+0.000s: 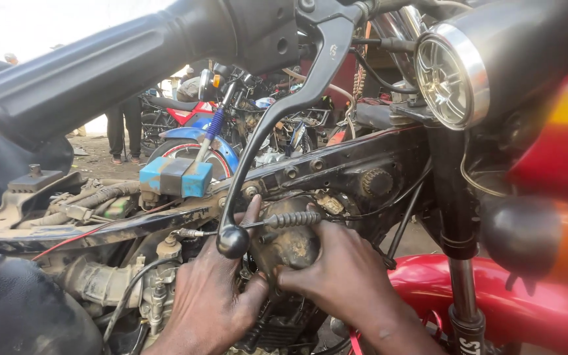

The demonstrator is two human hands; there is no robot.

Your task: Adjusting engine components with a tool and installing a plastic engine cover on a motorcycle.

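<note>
Plainly both the left hand (208, 299) and right hand (343, 273) clasp the grimy engine cover (290, 243), a heavy, rigid, greasy casting best gripped by its edges.

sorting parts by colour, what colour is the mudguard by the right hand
Red, glossy mudguard, beside the right hand; head view shows it best.
</note>
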